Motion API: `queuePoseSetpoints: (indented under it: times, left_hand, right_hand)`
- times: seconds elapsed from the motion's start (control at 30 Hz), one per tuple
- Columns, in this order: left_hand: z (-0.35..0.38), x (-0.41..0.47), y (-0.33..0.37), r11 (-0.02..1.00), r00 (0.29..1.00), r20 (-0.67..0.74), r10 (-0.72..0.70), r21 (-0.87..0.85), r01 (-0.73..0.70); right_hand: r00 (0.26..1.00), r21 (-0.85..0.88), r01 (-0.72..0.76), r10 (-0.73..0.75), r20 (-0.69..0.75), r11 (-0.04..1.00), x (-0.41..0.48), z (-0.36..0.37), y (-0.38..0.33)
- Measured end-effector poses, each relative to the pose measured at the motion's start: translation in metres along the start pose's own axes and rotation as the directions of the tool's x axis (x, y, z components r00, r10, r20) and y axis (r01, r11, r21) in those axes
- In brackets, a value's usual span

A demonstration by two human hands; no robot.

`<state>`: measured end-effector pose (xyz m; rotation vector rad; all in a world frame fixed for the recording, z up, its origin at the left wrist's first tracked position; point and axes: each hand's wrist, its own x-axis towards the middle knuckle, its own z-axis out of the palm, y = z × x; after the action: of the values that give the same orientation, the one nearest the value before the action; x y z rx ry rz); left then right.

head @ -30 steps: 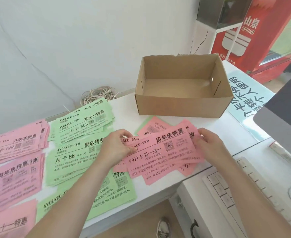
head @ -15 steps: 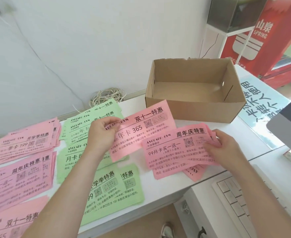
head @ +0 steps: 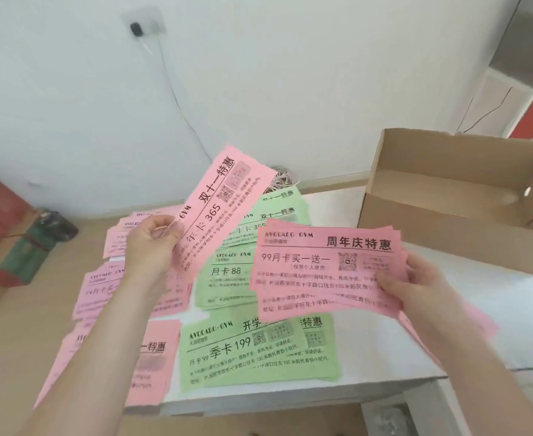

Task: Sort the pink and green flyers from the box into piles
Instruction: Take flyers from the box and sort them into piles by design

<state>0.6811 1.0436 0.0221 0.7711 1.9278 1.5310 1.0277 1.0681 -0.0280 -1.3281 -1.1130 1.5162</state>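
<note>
Pinching one pink flyer by its lower end, the left hand is holding it tilted at frame centre, above the green piles. The right hand is gripping a pink stack at centre right. The box is sitting open at upper right, and pink piles are lying at lower left.

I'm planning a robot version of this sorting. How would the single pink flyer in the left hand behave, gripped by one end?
Probably very light: the left hand holds the pink flyer by one end. It looks thin but stands out nearly straight, so likely stiff enough when still, floppy if swung. Its uneven far edge hints it tears easily.
</note>
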Motion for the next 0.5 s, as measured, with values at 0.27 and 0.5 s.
queuePoseSetpoints:
  times: [0.27, 0.5]
  left_hand:
    - [-0.107, 0.014, -0.030, 0.992, 0.993, 0.024, -0.120, 0.041, 0.119]
    - [-0.210, 0.041, -0.062, 0.909, 0.962, 0.172, -0.211, 0.395, 0.129]
  right_hand:
    - [0.988, -0.373, 0.031, 0.026, 0.149, 0.927, -0.023, 0.126, 0.033]
    - [0.999, 0.083, -0.029, 0.026, 0.037, 0.996, 0.002, 0.158, 0.000]
